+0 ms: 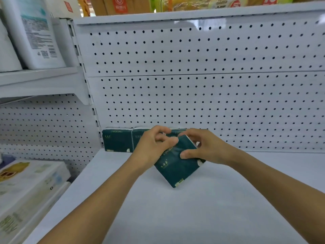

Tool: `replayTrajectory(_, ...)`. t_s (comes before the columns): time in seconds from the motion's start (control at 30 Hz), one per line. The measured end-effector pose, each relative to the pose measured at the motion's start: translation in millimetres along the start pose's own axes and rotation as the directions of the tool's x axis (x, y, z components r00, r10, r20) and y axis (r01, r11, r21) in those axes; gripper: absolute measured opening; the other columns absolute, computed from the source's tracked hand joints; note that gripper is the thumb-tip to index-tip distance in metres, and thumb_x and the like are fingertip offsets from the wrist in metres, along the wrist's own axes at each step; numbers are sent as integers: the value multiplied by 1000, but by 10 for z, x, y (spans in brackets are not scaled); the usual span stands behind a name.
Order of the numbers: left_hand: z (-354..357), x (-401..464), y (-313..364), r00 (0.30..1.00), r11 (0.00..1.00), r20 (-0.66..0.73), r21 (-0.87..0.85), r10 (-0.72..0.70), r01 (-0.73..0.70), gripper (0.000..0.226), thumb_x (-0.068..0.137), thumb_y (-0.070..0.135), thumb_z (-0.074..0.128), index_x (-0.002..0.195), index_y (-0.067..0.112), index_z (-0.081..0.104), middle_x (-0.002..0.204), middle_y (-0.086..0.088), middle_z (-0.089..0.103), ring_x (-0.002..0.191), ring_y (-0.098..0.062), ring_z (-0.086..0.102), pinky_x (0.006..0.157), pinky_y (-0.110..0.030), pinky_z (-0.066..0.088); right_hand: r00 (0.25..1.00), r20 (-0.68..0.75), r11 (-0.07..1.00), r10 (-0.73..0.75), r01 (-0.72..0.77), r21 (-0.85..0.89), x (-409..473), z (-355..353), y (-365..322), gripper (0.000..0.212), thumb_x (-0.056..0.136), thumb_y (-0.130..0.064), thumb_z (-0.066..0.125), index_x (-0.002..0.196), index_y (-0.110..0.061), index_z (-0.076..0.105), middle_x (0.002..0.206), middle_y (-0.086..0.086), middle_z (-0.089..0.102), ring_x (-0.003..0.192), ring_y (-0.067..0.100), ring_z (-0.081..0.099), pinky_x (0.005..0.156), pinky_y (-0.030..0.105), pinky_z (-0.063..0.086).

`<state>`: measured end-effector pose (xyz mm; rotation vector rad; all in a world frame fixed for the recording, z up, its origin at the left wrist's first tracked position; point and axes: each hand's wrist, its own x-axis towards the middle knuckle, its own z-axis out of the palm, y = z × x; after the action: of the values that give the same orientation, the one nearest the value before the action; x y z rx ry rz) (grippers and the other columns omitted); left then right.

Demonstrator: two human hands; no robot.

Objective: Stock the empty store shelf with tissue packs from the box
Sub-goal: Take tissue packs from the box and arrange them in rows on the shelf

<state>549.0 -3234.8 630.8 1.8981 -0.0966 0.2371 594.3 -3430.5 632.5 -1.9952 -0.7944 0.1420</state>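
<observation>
Both hands together at mid-shelf, gripping one dark green tissue pack point(175, 166) between them. Left hand point(153, 147) curled at the pack's upper left edge, fingers bent over its top, thumb toward the pack's upper corner. Right hand point(205, 147) clasped on the upper right side, thumb pressed flat on the green face, fingers wrapped behind over the white end. Pack tilted, one lower corner down at the white shelf point(193, 208), whether touching it or just above it unclear. Directly behind, two more green tissue packs standing upright against the pegboard back panel point(193, 95): leftmost pack point(117, 140) fully in view, second pack point(139, 138) touching its right side and partly hidden by the left hand. More green visible behind the hands to the right, too covered to tell apart. Off to the left, a neighbouring shelf bay with white paper-roll packages point(33, 32) above and flat boxed goods point(29, 187) below. Along the top edge, orange and yellow packaged goods point(123, 5) on the upper shelf, blurred.
</observation>
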Motion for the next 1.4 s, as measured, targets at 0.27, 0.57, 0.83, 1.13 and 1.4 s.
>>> replayTrajectory(0.27, 243, 523, -622, 868, 402, 112, 852, 484, -334, 66, 86, 39, 72, 144, 25, 44, 152, 5, 41, 146, -17, 27, 121, -43, 10, 855, -476, 969, 205, -245, -22, -575, -621, 869, 19, 82, -17, 75, 99, -21, 67, 94, -3, 71, 92, 18, 62, 81, 32, 51)
replayTrajectory(0.57, 379, 707, -786, 820, 173, 189, 929, 540, -328, 92, 56, 29, 91, 136, 21, 47, 129, -2, 54, 121, -21, 45, 113, -53, 31, 712, -677, 959, 186, -283, -34, -311, -653, 1139, 44, 84, -18, 74, 125, -16, 58, 109, 3, 62, 94, 18, 56, 68, 14, 42)
replayTrajectory(0.83, 396, 744, -820, 825, 171, 201, 926, 528, -336, 93, 57, 24, 90, 137, 22, 41, 125, -4, 57, 116, -26, 54, 113, -54, 32, 662, -727, 957, 181, -288, -24, -176, -536, 1110, 43, 82, -19, 77, 113, -20, 48, 105, -2, 57, 95, 17, 55, 75, 24, 47)
replayTrajectory(1.13, 421, 697, -735, 862, 157, 178, 947, 475, -282, 88, 62, 28, 88, 138, 21, 45, 125, -4, 57, 117, -26, 55, 115, -56, 27, 680, -710, 887, 181, -425, -180, -206, -536, 1060, 50, 86, -36, 69, 127, -19, 46, 121, 0, 54, 106, 17, 52, 84, 37, 48)
replayTrajectory(1.4, 419, 117, -281, 915, 290, 128, 924, 383, -250, 75, 96, 59, 42, 156, 24, 15, 160, 1, 25, 150, -21, 15, 122, -51, 0, 777, -617, 748, -125, -335, -573, -623, -337, 760, 62, 94, -39, 56, 147, -14, 34, 153, 8, 32, 139, 26, 30, 111, 42, 29)
